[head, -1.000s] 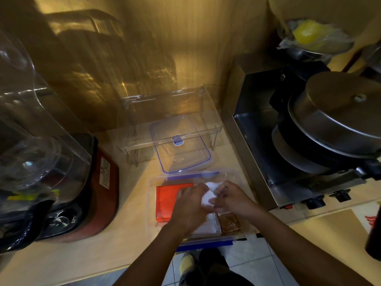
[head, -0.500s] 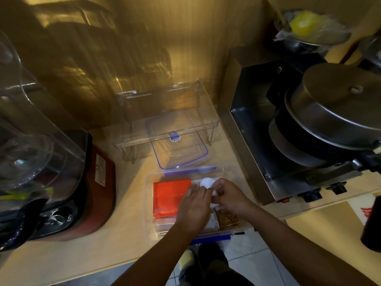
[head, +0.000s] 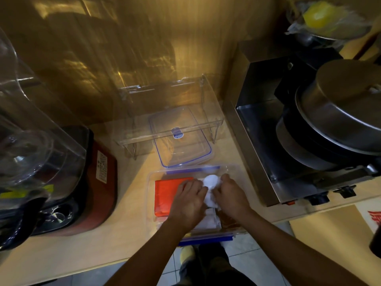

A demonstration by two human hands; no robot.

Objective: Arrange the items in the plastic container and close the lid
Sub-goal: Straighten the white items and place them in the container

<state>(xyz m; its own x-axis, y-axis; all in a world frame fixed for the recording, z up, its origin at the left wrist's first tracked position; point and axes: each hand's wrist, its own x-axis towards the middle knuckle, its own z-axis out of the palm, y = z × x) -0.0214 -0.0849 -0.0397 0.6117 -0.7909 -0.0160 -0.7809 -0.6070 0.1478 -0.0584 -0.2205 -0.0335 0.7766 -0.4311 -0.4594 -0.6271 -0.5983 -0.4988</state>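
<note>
A clear plastic container (head: 151,203) with blue clips sits at the counter's front edge. Inside it lie an orange-red flat packet (head: 165,195) at the left, a white packet (head: 208,220) under my wrists and a brown packet (head: 228,220) at the right. My left hand (head: 188,200) and my right hand (head: 229,195) are both inside the container, pinching a white rounded item (head: 211,181) between them. The clear lid (head: 181,137) with a blue rim lies just behind the container, partly under a clear rack.
A clear acrylic rack (head: 171,112) stands against the wall. A red blender base (head: 97,172) with a clear jug (head: 31,129) is at the left. A steel stove (head: 266,151) with a lidded pot (head: 342,112) is at the right.
Both hands have stayed in the container on the white item, which now shows more as a rounded shape toward the far side. The camera shifted slightly.
</note>
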